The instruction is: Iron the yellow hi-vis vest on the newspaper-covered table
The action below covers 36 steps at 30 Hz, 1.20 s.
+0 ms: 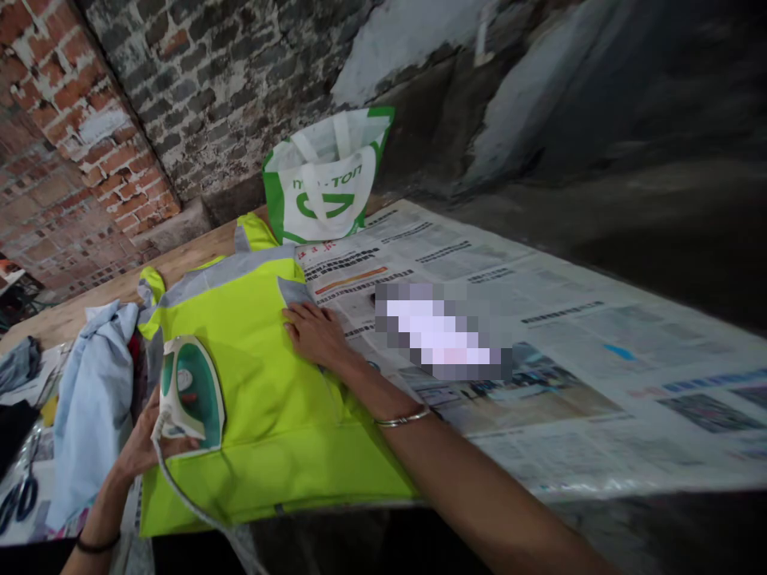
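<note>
Nearest: hem of a hi-vis yellow garment (pixel 252 391), lying along the near edge of the worktop (pixel 113 291). White cord (pixel 178 489) crosses the hem and drops toward the wearer.

Left hand (pixel 141 449), dark band at the wrist: wrapped round the handle of a green-and-white iron (pixel 207 391), fingers showing through the handle opening. Iron sits over the garment's left part, near the side edge; whether the soleplate lies fully flat cannot be told. Cord leaves at the heel, near side; tip points away from the wearer, long axis running near to far. Judged handling: rigid, moderately heavy, likely hot beneath; best held by the handle only, cord kept clear.

Right hand (pixel 315 329), metal bangle (pixel 404 418) on the forearm: laid palm down on the garment's right edge, fingers spread, clasping nothing.

Garment: long axis also near to far, far end leaning left; grey bands and sleeve-like ends at the far side. Probably light, limp, smooth, easily creased; edges and hem the sensible holds.

Left of it, light blue cloth (pixel 96 399). To the right, printed newspaper sheets (pixel 575 319). Beyond, a white-and-green bag (pixel 329 188) stands upright; farthest, brick wall (pixel 221 88).
</note>
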{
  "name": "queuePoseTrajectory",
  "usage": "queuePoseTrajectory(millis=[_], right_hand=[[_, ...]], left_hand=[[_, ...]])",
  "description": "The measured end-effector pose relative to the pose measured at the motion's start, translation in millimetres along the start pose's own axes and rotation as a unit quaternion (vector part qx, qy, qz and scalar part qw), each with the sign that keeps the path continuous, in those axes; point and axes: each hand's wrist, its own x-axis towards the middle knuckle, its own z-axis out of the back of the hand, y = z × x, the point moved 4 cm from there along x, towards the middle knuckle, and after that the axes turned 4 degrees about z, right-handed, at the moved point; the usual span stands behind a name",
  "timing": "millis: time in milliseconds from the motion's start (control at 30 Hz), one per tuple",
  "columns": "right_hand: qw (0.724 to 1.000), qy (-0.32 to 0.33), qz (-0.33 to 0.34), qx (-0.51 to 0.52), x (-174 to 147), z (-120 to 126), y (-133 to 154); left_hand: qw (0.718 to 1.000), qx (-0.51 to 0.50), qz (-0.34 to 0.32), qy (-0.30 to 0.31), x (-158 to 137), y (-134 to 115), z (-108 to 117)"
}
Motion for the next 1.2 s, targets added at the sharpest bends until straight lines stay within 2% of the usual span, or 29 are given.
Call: queuePoseTrajectory(millis=[233, 333, 467, 567, 667, 767, 900, 967, 1067, 1200], right_hand=[[0.999, 0.007, -0.026, 0.022, 0, 10, -8], [0.999, 0.004, -0.025, 0.032, 2, 12, -12], [0.999, 0.019, -0.009, 0.048, 5, 15, -19], [0.998, 0.025, -0.008, 0.055, 6, 17, -22], [0.998, 0.018, -0.016, 0.061, 7, 17, -24], [0.998, 0.005, -0.013, 0.068, 8, 17, -23], [0.997, -0.017, 0.0, 0.078, 10, 15, -23], [0.996, -0.026, 0.0, 0.081, 9, 14, -24], [0.996, -0.03, 0.0, 0.084, 8, 14, -23], [0.996, -0.022, -0.002, 0.084, 6, 15, -21]], left_hand=[[0.997, -0.009, -0.046, 0.061, 12, -37, -20], [0.995, -0.016, -0.056, 0.078, 20, -57, -35], [0.988, -0.036, -0.106, 0.106, 38, -83, -63], [0.986, -0.056, -0.117, 0.107, 55, -93, -84], [0.987, -0.068, -0.118, 0.082, 69, -98, -98], [0.987, -0.069, -0.131, 0.068, 72, -100, -99], [0.982, -0.055, -0.152, 0.098, 65, -105, -96], [0.983, -0.066, -0.139, 0.098, 70, -106, -96], [0.988, -0.105, -0.093, 0.061, 95, -102, -98], [0.985, -0.168, -0.033, 0.031, 154, -91, -93]])
